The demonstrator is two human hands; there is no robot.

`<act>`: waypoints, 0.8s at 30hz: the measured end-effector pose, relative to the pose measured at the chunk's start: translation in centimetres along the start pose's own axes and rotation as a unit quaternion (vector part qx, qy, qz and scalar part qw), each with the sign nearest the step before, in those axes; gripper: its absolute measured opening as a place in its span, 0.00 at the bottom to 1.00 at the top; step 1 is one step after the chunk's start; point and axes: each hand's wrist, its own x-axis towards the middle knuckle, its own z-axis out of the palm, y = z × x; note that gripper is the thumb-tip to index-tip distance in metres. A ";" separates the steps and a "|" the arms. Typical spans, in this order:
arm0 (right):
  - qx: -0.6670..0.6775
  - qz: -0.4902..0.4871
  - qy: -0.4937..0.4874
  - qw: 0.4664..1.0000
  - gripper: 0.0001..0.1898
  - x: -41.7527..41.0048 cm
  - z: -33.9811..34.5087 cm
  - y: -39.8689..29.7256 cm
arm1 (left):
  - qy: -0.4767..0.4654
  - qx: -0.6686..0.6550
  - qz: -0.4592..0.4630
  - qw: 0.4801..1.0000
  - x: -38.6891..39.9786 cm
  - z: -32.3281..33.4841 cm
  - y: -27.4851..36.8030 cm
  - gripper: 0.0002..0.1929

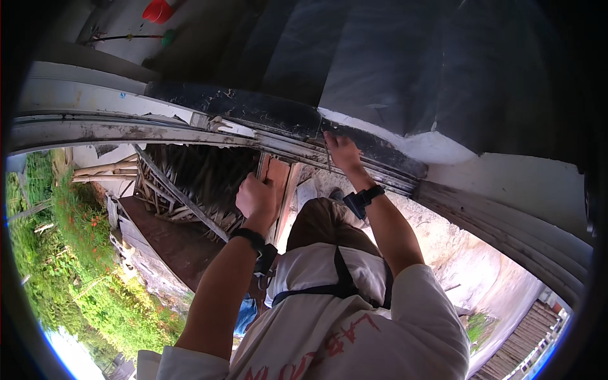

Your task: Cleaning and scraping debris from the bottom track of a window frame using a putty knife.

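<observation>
My right hand (343,151) is over the sliding-window track (289,148), with a thin dark stick-like piece (328,159) pinched in its fingers and pointing down. Its fingertips are close to the dark, dirt-speckled sill (266,108). My left hand (257,197) is curled into a fist outside the frame, beside a reddish-brown wooden board (279,176). Whether that fist grips the board's edge or something small is hidden. Left of the hands, a pale latch-like fitting (216,124) sits on the window frame (142,132), whose surface is stained and flaking.
Bundled sticks (178,199) are stacked under the window by a brown ledge (156,237). Green plants (85,228) grow beyond at left. A dark sheet-like surface (380,61) spans the inner side. A red plastic container (157,11) is at upper left; a concrete ground (427,228) lies below right.
</observation>
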 end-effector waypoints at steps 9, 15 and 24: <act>0.034 -0.154 0.043 0.986 0.18 -5.5 -0.5 -3.7 | 0.022 0.010 0.009 1.000 0.0 0.3 0.3 0.17; -0.012 -0.181 0.019 0.983 0.17 -4.7 2.6 -4.7 | 0.019 0.003 0.002 1.000 -0.2 0.1 0.3 0.18; -0.122 -0.123 0.074 0.982 0.19 -5.7 -0.3 -0.4 | 0.021 0.003 -0.002 1.000 -0.1 0.2 0.1 0.18</act>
